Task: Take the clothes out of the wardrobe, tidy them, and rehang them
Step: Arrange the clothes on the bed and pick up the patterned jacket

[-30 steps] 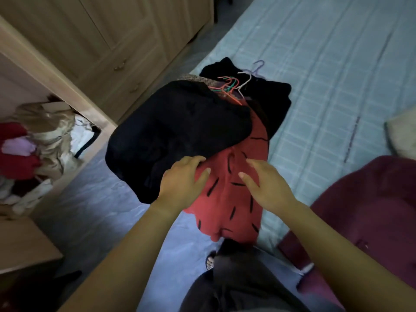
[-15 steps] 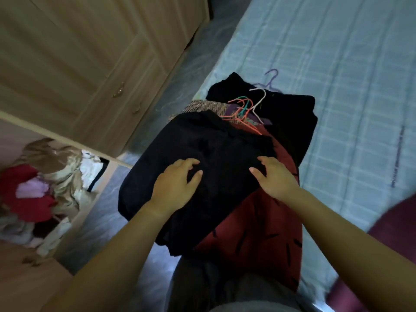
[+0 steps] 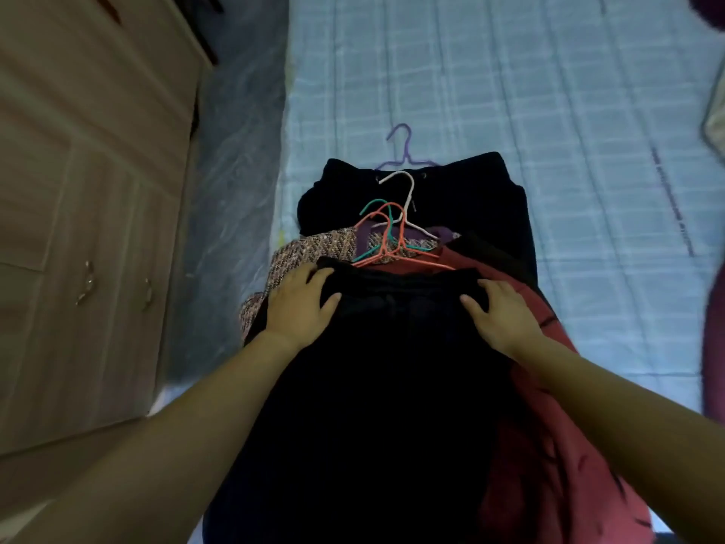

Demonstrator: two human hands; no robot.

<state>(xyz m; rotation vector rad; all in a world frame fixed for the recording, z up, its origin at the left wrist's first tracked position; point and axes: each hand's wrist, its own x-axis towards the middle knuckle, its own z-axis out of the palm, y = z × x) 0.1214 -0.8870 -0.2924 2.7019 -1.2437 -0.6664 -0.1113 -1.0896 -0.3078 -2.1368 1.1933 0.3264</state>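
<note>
A black garment (image 3: pixel 392 367) lies lengthwise on top of a clothes pile at the bed's near edge. My left hand (image 3: pixel 302 304) grips its upper left corner and my right hand (image 3: pixel 498 312) grips its upper right corner, with fingers curled at the top hem. Under it a red garment with black dashes (image 3: pixel 549 445) sticks out on the right. A brown patterned knit (image 3: pixel 314 245) shows on the left. Several wire hangers (image 3: pixel 388 237), coral, green and white, fan out above the hem over another black garment (image 3: pixel 470 198). A purple hanger (image 3: pixel 400 147) lies beyond.
The pale blue checked bed (image 3: pixel 510 72) stretches ahead and to the right. Closed wooden wardrobe doors with metal handles (image 3: pixel 78 190) stand on the left, across a strip of grey floor (image 3: pixel 235 151). A maroon cloth (image 3: pixel 712 327) is at the right edge.
The black garment has shifted from the left to straight over the red one. Both hands have moved up to its top corners. The view has swung away from the open wardrobe shelf.
</note>
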